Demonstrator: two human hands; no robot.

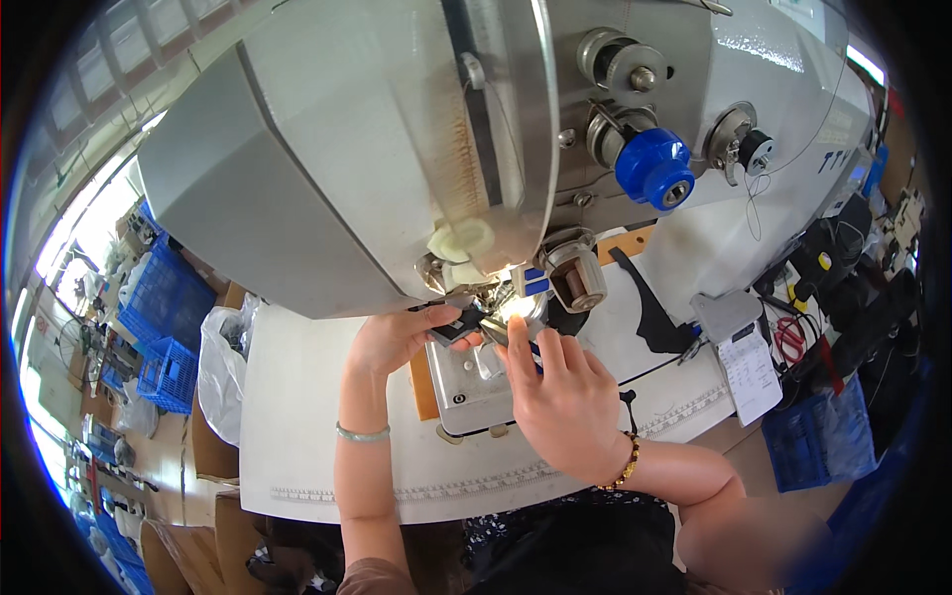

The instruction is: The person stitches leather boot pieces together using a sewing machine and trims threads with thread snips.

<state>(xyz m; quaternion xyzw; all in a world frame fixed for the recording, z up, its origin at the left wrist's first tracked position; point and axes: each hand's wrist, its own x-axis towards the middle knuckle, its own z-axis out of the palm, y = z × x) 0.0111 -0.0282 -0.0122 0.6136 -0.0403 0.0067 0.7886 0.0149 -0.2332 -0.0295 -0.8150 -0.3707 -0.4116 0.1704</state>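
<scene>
Well in from the white sewing table's (297, 416) ruler-marked front edge, the left hand (387, 342) pinches a small flat dark-grey piece (452, 328) between thumb and fingers. Beside it, the right hand (563, 402) clasps a slim grey metal tool (495, 331).

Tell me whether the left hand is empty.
No, the left hand holds a small dark piece between its thumb and fingers.

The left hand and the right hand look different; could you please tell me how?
The left hand pinches a small dark piece between thumb and fingers; the right hand extends its index finger, its grip unclear. The left hand wears a smooth pale bangle, the right hand a dark-and-gold beaded bracelet. Both are bare, close together at the sewing machine.
</scene>
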